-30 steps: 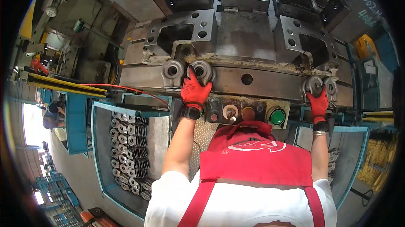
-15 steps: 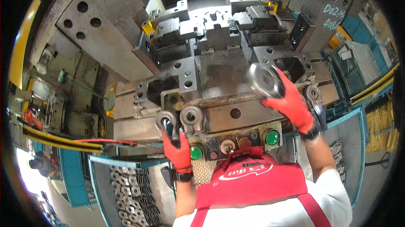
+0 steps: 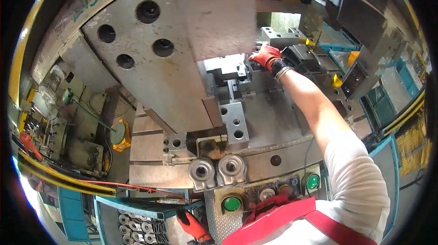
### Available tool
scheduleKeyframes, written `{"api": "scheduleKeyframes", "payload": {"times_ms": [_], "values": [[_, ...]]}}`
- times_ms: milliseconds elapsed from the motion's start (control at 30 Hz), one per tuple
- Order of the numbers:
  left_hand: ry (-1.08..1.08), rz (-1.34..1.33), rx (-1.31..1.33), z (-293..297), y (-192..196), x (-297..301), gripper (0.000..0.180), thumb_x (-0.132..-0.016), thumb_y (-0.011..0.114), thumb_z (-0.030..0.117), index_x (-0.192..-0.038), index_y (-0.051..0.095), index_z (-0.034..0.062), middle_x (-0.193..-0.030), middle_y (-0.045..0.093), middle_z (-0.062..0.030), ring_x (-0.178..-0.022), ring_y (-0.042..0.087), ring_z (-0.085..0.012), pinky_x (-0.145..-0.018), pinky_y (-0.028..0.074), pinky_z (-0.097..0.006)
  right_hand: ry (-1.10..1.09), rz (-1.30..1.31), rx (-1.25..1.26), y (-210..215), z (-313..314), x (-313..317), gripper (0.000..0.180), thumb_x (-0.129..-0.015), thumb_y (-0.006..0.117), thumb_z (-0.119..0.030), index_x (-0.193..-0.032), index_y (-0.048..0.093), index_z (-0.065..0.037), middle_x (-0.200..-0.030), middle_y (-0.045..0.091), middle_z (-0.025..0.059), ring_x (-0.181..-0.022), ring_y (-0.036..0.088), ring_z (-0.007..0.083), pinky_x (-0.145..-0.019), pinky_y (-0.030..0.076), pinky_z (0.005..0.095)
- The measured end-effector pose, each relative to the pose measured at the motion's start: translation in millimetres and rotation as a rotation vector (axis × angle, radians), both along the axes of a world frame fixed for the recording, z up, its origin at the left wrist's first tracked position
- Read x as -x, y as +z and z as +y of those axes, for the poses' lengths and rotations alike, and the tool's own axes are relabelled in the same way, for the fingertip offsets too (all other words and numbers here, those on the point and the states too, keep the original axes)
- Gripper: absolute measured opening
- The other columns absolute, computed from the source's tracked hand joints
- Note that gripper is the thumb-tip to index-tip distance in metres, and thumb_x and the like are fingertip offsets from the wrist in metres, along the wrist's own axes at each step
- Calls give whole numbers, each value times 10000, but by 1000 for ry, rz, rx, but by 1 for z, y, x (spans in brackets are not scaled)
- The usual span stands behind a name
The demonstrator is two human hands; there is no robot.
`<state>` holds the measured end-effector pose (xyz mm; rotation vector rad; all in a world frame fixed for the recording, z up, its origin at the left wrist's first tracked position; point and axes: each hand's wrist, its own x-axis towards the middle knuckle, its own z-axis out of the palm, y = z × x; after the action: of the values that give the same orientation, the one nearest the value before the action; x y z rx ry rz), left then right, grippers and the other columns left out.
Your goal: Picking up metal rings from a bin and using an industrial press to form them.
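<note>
My right hand (image 3: 267,56), in a red glove, reaches far into the press at the die blocks (image 3: 243,72). Its fingers are bent at the die; what they hold is hidden. My left hand (image 3: 194,227), also red-gloved, is low near the blue-edged bin; its fingers are partly dark and small, so their grip cannot be made out. Two ring-shaped metal forgings stand side by side on the press's front ledge: a left one (image 3: 202,181) and a right one (image 3: 233,177). Neither hand touches them.
A control panel with a left green button (image 3: 232,203) and a right green button (image 3: 313,181) sits below the ledge. A blue-edged bin (image 3: 130,209) holds several more forgings. A large steel press block (image 3: 169,76) hangs on the left, beside my reaching arm.
My right hand has gone from the front of the press deep into the die; the forging it held no longer shows. My left hand has dropped away from the ledge. The view has shifted.
</note>
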<state>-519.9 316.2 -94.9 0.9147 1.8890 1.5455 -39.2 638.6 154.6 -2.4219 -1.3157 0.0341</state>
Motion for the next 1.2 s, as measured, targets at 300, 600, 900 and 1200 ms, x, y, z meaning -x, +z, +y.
{"api": "scheduleKeyframes", "payload": {"times_ms": [300, 600, 900, 1200], "values": [[42, -120, 189, -2, -20, -14, 410, -800, 570, 105, -1170, 457, -33, -1148, 516, -142, -1040, 495, -222, -903, 382, -321, 262, -280, 109, -81, 96, -47, 330, -672, 548, -379, -834, 659, -115, -839, 648, 86, -750, 614, 244, -658, 457, 367], [-2, -163, 233, 9, -4, -35, 374, -811, 552, 76, -1156, 464, -39, -1089, 544, -119, -950, 513, -196, -868, 386, -310, 208, -116, 186, -35, 56, -6, 313, -669, 573, -328, -833, 655, -74, -873, 638, 117, -813, 609, 272, -686, 459, 361], [-26, -225, 194, -14, -18, -28, 406, -813, 570, 117, -1172, 450, -31, -1089, 541, -121, -941, 508, -196, -862, 387, -305, -12, -54, -15, -8, -48, 68, 804, -706, 465, -632, -1300, 320, -109, -1319, 333, 195, -1232, 270, 376, -1003, 216, 453], [-375, -37, 322, -30, -66, -35, 480, -824, 577, 233, -1228, 405, 38, -1081, 543, -81, -883, 520, -161, -807, 403, -282, 453, 260, -456, -108, -334, 75, 592, -745, 631, -196, -1239, 377, 7, -1266, 391, 186, -1221, 301, 327, -1001, 244, 398]]}}
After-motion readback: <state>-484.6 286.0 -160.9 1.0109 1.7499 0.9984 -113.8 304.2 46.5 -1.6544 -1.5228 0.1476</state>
